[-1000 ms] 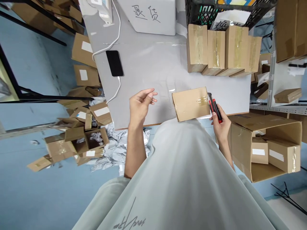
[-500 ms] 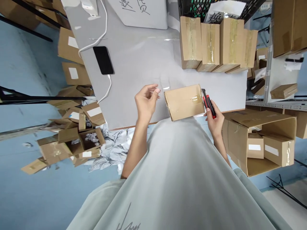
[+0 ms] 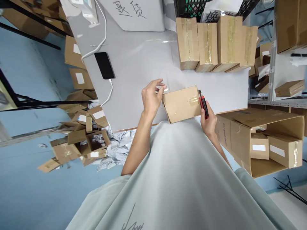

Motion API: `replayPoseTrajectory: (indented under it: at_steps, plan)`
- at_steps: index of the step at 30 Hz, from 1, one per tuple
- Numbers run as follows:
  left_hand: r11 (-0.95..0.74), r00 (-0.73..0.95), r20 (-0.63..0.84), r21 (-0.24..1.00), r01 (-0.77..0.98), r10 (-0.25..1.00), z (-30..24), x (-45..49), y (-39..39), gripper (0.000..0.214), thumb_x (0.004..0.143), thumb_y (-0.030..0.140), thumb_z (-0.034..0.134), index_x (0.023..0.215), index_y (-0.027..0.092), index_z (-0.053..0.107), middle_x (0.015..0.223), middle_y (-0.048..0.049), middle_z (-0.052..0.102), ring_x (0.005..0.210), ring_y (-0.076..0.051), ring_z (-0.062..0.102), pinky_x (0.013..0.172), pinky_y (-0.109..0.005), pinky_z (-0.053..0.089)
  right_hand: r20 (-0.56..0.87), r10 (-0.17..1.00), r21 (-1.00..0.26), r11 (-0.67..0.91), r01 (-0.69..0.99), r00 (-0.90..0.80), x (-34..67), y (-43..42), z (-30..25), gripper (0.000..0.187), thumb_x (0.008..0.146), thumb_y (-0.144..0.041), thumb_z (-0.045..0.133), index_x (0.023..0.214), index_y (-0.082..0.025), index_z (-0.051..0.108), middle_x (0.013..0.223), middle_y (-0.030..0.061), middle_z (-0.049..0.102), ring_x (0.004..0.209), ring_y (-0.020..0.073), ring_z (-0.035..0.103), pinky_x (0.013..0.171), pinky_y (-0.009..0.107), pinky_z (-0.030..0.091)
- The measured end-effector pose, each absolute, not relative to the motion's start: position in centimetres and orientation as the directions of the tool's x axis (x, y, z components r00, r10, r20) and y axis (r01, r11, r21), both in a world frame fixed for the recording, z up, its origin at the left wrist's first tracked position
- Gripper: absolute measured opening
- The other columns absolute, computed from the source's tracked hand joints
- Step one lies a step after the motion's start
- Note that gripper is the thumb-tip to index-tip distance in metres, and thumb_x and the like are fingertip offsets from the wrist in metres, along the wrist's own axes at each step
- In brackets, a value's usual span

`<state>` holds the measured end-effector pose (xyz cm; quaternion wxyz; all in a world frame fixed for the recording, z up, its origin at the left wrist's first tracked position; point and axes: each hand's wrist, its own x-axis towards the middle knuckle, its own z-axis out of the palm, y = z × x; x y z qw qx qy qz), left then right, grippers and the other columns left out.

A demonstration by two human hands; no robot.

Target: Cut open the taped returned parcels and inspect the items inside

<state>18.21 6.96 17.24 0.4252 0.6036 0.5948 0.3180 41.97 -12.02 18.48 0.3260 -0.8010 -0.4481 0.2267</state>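
Box (image 3: 182,103) just beside left hand (image 3: 151,97)

My left hand (image 3: 151,97) is stretched out ahead of me on a bare, nearly straight left forearm (image 3: 136,140), palm turned inward, its fingers curled and bunched against the thumb in a pinch. My right hand (image 3: 208,120) sits lower and closer to my body, fingers wrapped round a slim red-and-black utility knife (image 3: 203,103).
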Motion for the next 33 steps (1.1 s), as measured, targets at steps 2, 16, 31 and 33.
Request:
replayPoseTrajectory:
  at_steps: [2,16,31,33]
  plan:
    - [0.055,0.121,-0.127,0.878,0.475,0.985,17.0,18.4,7.2,0.028,0.093,0.02,0.085,0.12,0.026,0.084,0.113,-0.0047,0.085,0.099,-0.024,0.08,0.09,-0.032,0.06,-0.072,0.863,-0.722,-0.391,0.57,0.501,42.0,-12.0,18.4,0.066,0.114,-0.067,0.044,0.162,-0.026,0.066,0.151,0.0147,0.078,0.15,0.035,0.07,0.125,0.054,0.059]
    - [-0.114,0.455,-0.142,0.865,0.489,0.879,17.0,16.4,5.7,0.049,0.094,0.049,0.086,0.138,0.027,0.082,0.122,-0.0089,0.083,0.114,-0.031,0.077,0.104,-0.043,0.061,-0.106,0.844,-0.704,-0.437,0.56,0.525,41.6,-12.2,18.4,0.065,0.115,-0.064,0.044,0.165,-0.028,0.063,0.162,0.0121,0.071,0.154,0.033,0.066,0.127,0.051,0.058]
    - [0.283,0.062,-0.336,0.867,0.41,0.94,11.2,9.7,-0.7,0.122,0.075,0.077,0.095,0.176,0.033,0.044,0.18,-0.0245,0.039,0.155,-0.046,0.057,0.111,-0.058,0.066,-0.527,0.515,-0.784,-0.601,-0.153,0.676,46.9,-9.4,8.0,0.051,0.088,-0.066,0.075,0.106,-0.02,0.064,0.091,0.0059,0.079,0.073,0.0156,0.071,0.064,0.026,0.056]
    - [0.294,-0.009,-0.325,0.845,0.446,0.946,11.2,7.6,-1.1,0.114,0.076,0.072,0.097,0.172,0.033,0.051,0.177,-0.024,0.044,0.152,-0.045,0.06,0.111,-0.058,0.065,-0.558,0.556,-0.762,-0.637,-0.116,0.616,45.9,-8.8,6.6,0.051,0.085,-0.069,0.079,0.098,-0.022,0.062,0.08,0.0002,0.072,0.074,0.0161,0.068,0.068,0.028,0.056]
